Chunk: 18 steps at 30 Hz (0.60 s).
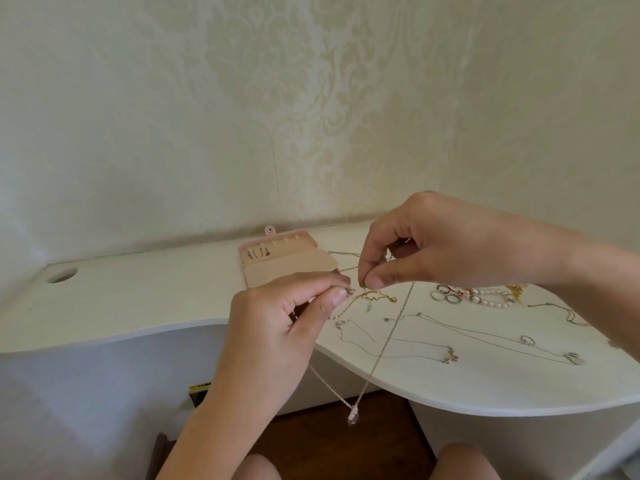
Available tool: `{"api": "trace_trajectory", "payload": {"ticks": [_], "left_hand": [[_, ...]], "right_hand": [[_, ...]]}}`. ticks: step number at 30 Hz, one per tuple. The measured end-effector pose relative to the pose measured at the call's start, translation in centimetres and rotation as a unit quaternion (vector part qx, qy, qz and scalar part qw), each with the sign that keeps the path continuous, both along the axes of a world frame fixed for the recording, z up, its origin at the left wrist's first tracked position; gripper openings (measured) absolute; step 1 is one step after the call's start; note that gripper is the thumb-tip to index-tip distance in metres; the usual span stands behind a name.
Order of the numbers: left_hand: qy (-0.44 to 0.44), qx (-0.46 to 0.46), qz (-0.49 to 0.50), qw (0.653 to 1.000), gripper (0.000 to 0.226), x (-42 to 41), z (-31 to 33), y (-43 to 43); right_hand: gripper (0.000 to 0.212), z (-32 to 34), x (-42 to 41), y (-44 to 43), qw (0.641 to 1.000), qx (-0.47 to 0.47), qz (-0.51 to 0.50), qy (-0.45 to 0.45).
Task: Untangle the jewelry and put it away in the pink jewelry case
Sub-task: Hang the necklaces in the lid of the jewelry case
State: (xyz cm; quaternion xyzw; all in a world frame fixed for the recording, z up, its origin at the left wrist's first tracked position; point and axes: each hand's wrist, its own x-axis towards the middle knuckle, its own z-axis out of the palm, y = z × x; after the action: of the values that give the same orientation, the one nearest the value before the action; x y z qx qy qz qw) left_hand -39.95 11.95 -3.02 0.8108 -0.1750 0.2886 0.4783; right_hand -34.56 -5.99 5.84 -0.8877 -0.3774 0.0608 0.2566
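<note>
A thin silver necklace [388, 344] hangs in a long loop between my two hands, its small pendant [352, 415] dangling below the desk edge. My left hand [287, 327] pinches one end of the chain between thumb and forefinger. My right hand [426, 244] pinches the other end a little higher and to the right. The pink jewelry case [284, 258] lies open on the white desk [138, 296] behind my left hand, with a few small pieces in its lid. A tangle of gold chain [377, 296] lies on the desk under my hands.
Several thin silver necklaces [485, 337] are spread across the desk at right. A pearl bracelet [491, 299] and a few rings [446, 295] lie further back. A round cable hole [62, 275] is at far left. The desk's front edge curves; below are my knees and dark floor.
</note>
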Motion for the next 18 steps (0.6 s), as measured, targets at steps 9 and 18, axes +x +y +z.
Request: {"api": "trace_trajectory", "payload": {"ticks": [9,18], "left_hand": [[-0.101,0.149,0.039,0.983,0.022,0.28,0.07,-0.02],[-0.081,0.178,0.025,0.980,0.024,0.06,-0.01,0.16]], "right_hand": [[0.006,-0.24,-0.51,0.52,1.000,-0.014,-0.008,-0.003],[0.007,-0.69,-0.83,0.87,0.999,-0.011,-0.018,0.038]]}}
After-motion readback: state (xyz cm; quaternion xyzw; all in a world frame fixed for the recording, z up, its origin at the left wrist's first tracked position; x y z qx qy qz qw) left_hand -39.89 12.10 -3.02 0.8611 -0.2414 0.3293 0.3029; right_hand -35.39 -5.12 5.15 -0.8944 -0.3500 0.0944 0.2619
